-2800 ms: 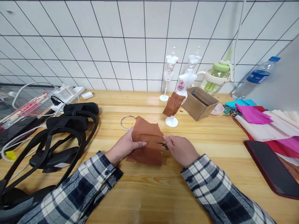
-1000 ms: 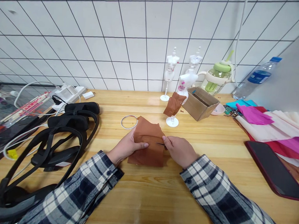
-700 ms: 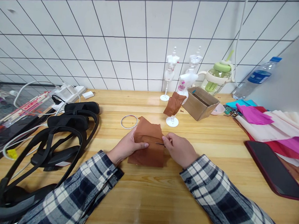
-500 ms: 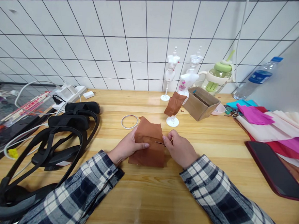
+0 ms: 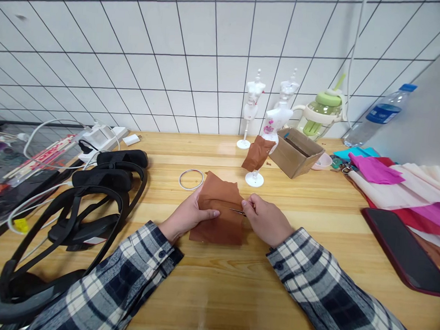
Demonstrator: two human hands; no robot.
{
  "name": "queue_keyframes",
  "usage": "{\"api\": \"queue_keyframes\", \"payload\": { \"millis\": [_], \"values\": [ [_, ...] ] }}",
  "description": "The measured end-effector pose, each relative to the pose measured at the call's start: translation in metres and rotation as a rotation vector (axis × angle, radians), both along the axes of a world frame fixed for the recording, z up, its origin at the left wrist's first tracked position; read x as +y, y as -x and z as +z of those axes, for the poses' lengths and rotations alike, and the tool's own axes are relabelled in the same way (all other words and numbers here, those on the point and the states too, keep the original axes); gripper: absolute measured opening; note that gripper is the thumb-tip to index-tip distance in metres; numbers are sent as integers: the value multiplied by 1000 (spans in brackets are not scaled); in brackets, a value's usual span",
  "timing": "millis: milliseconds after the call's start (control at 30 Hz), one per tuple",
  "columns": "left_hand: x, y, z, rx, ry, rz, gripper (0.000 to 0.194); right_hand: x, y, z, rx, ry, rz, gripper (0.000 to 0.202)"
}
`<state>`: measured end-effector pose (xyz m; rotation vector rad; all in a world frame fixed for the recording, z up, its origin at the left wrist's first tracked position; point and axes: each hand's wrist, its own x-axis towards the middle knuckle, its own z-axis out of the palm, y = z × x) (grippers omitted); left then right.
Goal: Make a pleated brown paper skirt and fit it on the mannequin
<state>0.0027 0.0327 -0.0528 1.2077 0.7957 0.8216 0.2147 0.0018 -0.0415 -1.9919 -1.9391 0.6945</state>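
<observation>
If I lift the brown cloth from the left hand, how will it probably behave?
The brown cloth will probably be floppy, since it creases near the left hand. It looks thin, so it is likely light. Its uneven upper edge suggests it might fray.

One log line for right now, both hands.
left hand: holding brown cloth | right hand: holding small scissors, blades at cloth | nearby: ring, front mannequin
</observation>
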Motion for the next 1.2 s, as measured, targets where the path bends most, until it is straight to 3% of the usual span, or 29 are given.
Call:
{"api": "queue_keyframes", "payload": {
  "millis": [1200],
  "values": [
    [1,1,-2,-10,-13,6,87,3,-7,0,-75,-5,87,39]
  ]
}}
